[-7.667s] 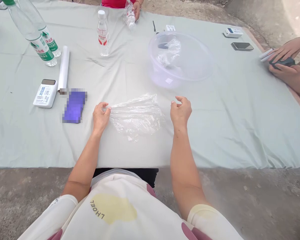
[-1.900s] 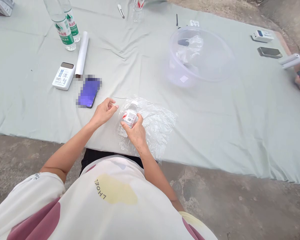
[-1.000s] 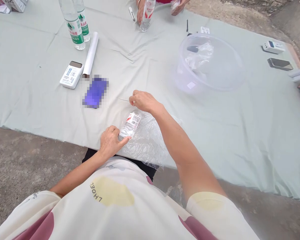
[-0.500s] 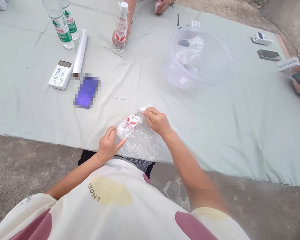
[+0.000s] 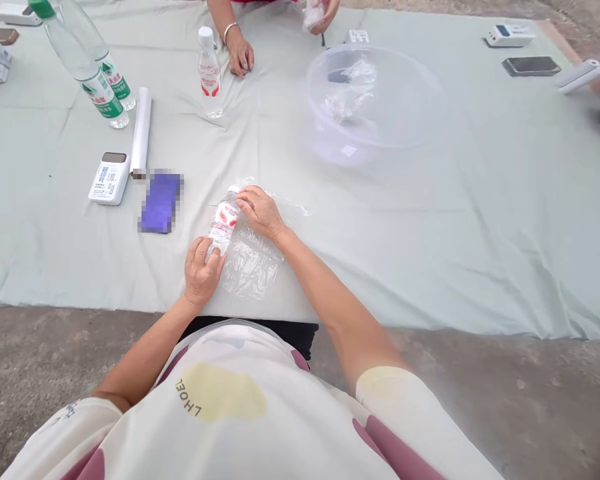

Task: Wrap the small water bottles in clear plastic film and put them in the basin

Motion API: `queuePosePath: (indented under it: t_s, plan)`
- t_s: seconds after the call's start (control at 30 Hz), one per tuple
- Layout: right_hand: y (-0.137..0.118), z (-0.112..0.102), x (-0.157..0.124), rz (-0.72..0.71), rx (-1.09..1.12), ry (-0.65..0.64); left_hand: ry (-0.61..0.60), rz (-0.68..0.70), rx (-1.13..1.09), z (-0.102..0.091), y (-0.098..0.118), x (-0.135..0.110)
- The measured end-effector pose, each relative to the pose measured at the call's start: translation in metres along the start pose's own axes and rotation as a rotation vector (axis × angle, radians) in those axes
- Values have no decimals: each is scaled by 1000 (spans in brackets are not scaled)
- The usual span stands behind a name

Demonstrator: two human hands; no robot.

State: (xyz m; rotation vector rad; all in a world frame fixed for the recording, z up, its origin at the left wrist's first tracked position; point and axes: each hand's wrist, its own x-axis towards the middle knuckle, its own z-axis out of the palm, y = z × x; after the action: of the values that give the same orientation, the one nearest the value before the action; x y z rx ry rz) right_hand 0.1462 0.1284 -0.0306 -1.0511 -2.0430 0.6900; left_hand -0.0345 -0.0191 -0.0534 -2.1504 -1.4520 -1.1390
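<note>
Grips the small bottle (image 5: 223, 223) at its base with the left hand (image 5: 201, 270), palm down, fingers curled. Clasps its cap end with the right hand (image 5: 261, 210), fingers bent, forearm slanting across the plastic bag (image 5: 253, 260).

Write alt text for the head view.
The left hand and right hand hold the ends of a small water bottle lying on a clear plastic sheet on a pale green cloth. A clear basin stands farther back.

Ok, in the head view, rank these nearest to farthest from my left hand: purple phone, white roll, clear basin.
1. Purple phone, just left of the left hand.
2. White roll, farther back on the left.
3. Clear basin, far back on the right.
</note>
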Motion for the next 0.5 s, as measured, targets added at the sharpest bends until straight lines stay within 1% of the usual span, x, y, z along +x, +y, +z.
queuePosePath:
  t_s: [0.07,0.17,0.23,0.33,0.4,0.5]
  plan:
    - [-5,6,8,24,1,-6,-12,1,2,0,-7,-2]
    - [-8,8,1,57,31,15,-21,49,13,-3,-8,-4]
    - [-4,4,-7,66,56,16,-45,122,39,-5,-3,-3]
    - [7,-10,-12,99,76,-21,-149,275,78,-8,7,3]
    - [15,-23,-7,208,134,-65,-227,338,70,-11,15,9]
    - [24,-41,5,477,294,-104,-309,369,34,-16,26,18]
